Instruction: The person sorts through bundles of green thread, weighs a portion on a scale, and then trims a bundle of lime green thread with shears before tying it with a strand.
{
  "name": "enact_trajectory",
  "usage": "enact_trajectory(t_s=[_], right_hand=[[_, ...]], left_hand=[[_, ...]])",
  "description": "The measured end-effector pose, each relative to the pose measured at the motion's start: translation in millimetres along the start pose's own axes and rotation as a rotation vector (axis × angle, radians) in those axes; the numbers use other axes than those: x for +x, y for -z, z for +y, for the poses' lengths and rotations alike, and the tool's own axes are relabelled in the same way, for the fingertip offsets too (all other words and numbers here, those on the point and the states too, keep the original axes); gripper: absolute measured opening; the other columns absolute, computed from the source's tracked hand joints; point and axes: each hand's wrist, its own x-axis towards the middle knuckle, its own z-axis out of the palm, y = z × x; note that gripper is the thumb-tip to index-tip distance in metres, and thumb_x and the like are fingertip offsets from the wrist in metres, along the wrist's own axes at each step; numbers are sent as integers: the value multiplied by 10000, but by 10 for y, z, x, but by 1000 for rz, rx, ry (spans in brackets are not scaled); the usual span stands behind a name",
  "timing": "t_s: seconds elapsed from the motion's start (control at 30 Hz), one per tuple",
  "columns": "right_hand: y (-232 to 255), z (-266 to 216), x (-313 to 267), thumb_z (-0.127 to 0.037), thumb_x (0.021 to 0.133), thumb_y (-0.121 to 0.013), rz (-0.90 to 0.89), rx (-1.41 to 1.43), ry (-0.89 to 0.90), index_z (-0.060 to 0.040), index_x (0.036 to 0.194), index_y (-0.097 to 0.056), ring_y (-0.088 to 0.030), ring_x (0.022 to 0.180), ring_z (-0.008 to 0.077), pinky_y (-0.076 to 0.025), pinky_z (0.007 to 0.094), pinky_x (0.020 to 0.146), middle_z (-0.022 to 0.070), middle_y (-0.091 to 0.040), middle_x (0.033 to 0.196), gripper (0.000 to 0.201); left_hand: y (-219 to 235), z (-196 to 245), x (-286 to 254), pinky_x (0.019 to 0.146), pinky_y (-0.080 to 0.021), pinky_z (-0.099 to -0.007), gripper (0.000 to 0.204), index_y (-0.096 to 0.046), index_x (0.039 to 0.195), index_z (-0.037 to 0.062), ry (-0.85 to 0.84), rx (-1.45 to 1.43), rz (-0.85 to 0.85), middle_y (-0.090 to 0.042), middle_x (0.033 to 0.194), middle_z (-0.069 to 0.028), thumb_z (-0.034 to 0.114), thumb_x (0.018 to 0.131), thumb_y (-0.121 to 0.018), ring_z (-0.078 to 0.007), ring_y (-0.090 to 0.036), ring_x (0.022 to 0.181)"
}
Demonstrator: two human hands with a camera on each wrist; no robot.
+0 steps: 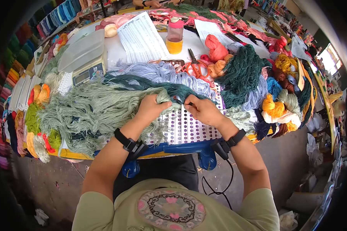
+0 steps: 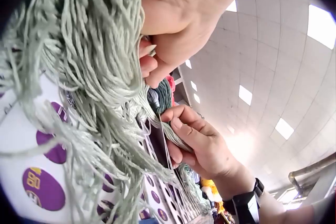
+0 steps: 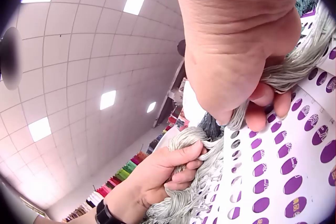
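Your left hand (image 1: 152, 108) grips a bunch of pale green yarn (image 1: 92, 111), fingers curled round the strands. Your right hand (image 1: 202, 110) pinches a thinner bundle of the same yarn just right of it; the left wrist view also shows a thin dark strip (image 2: 160, 142) at those fingers, whose nature you cannot tell from these views.

Landmark: the white card with purple dots (image 1: 189, 129), lying on the surface directly in front of you. The yarn held between your hands sits over the card's upper left edge. The bulk of the skein spreads left of the card.

Progress, as a judgement: a small portion appears drawn out of the mass and held taut between the hands; most of the pale green yarn left of the card lies loose and unsorted, so the work looks early, with much left.

Orientation: the held stretch runs left to right between your hands, long axis roughly parallel to the card's upper edge; the loose ends trail leftward.

Beyond the card: dark green yarn (image 1: 241, 75), orange scissors (image 1: 196, 67), a scale (image 1: 87, 63).
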Motion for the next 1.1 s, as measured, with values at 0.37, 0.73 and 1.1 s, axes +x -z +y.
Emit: enact_trajectory(t_s=[0.37, 0.73, 1.1], right_hand=[[-25, 180, 77, -237, 895, -655, -136, 239, -90, -84, 1047, -621, -623, 661, 227, -476, 335, 615, 124, -662, 792, 218], [36, 76, 36, -527, 973, -383, -93, -131, -4, -128, 1078, -521, -630, 733, 406, -476, 497, 669, 181, -625, 705, 435], [3, 51, 31, -563, 965, -385, -65, -205, -56, -172, 1056, -543, -637, 678, 359, -479, 460, 632, 120, -610, 642, 432]], left_hand=[[-325, 475, -97, 429, -348, -224, 336, -586, 1179, 20, 282, -372, -483, -691, 895, -122, 38, 859, -483, -86, -506, 483], [476, 293, -115, 422, -330, -143, 139, -581, 1074, 72, 317, -1029, -453, -650, 995, -85, 129, 947, -580, -58, -577, 682], [1300, 118, -65, 429, -332, -190, 299, -554, 1189, 18, -164, -832, 859, -585, 850, -3, 148, 929, -618, -39, -467, 581]])
